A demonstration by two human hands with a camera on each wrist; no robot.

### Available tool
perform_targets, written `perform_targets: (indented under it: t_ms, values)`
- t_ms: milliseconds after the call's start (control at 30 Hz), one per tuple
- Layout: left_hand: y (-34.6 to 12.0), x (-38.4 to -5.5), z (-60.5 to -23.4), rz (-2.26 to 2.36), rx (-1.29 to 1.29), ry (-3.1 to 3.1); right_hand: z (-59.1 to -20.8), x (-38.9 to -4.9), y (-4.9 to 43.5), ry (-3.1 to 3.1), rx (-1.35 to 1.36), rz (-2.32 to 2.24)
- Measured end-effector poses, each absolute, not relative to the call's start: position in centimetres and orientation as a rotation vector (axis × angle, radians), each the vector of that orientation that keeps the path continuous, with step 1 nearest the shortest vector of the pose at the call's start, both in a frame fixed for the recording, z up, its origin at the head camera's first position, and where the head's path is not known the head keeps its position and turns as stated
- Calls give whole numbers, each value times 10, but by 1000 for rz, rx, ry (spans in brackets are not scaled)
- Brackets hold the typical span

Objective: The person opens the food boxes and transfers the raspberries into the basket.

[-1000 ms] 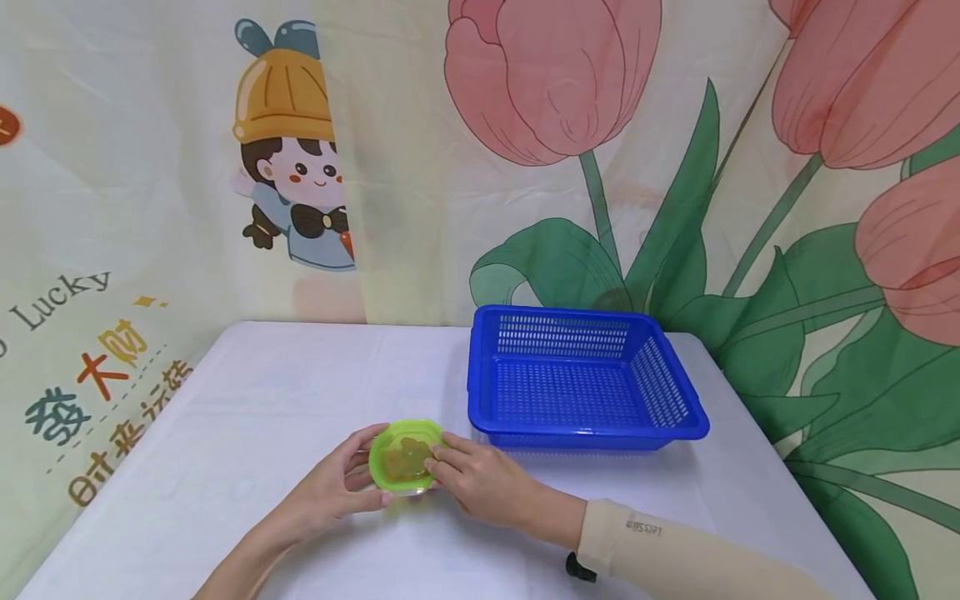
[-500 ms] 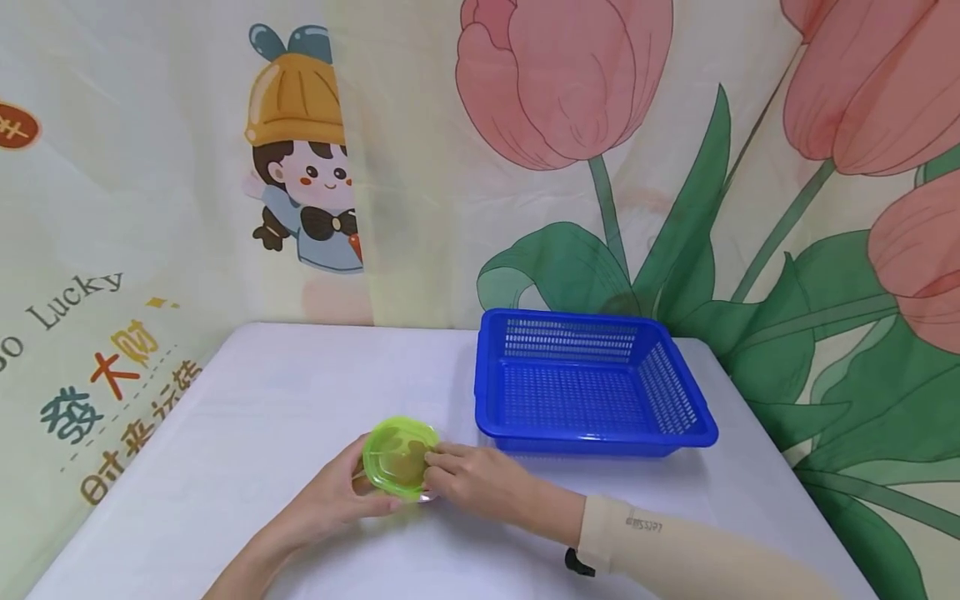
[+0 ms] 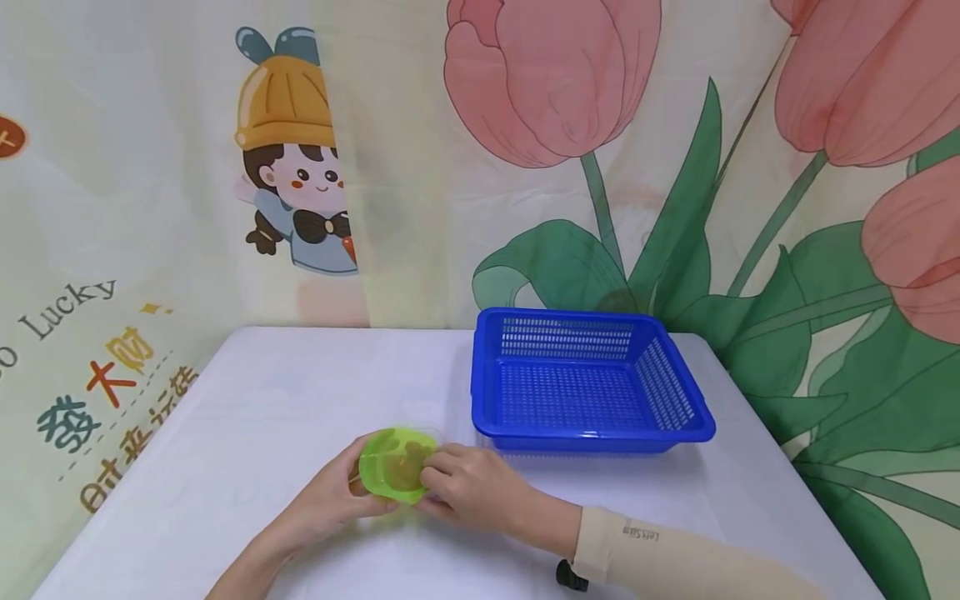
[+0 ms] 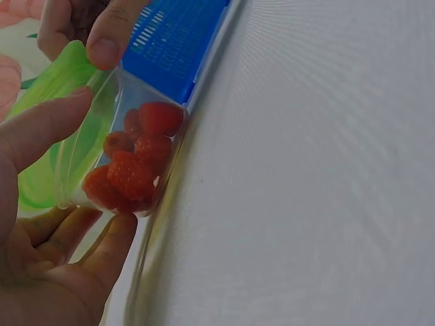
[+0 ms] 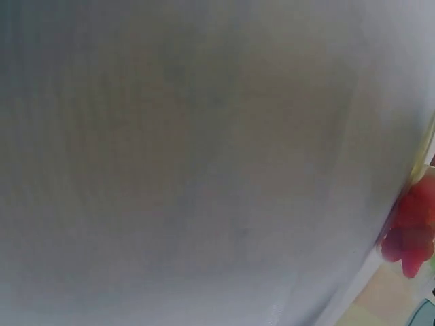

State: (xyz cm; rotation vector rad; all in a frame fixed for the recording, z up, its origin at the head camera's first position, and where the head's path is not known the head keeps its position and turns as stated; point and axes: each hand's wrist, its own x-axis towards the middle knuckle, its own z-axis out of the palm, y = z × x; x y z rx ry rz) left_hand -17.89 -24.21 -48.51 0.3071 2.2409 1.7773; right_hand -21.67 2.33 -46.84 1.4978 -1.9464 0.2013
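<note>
A small clear plastic container [image 4: 141,92] with a soft green lid [image 3: 390,467] is between both hands, above the white table. Through its wall in the left wrist view I see several red berries [image 4: 132,173] that look like raspberries; some also show at the right wrist view's edge. My left hand [image 3: 330,492] grips the container from the left, thumb at the lid's side and fingers underneath. With its fingertips at the lid's right edge, my right hand [image 3: 480,487] pinches the lid. The lid leans away from the clear rim, which shows beyond it at the far right corner.
A blue perforated basket [image 3: 592,435] stands on the white-covered table [image 3: 300,375], behind and right of the hands. A printed curtain [image 3: 405,167] hangs at the table's far edge. A small black object [image 3: 572,575] is under the right sleeve.
The lid has tilted and bent up at its right side, and the clear rim now shows behind it. Both hands have shifted slightly to the left with the container.
</note>
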Motion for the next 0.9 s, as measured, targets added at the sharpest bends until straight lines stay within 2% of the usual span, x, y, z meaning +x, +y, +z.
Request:
perform_targets:
  t_ms: [300,633,900]
  values:
    - [-243,-178,-487,1795,327,2197,-460,-215,28,-1907,1514,264]
    - [-243,-177,-486,1802,298,2184,-435,-215,36,-2111,1460,381]
    - [-243,-177,-487,1774,300,2262,-410,-225,36,-2195,1367,653]
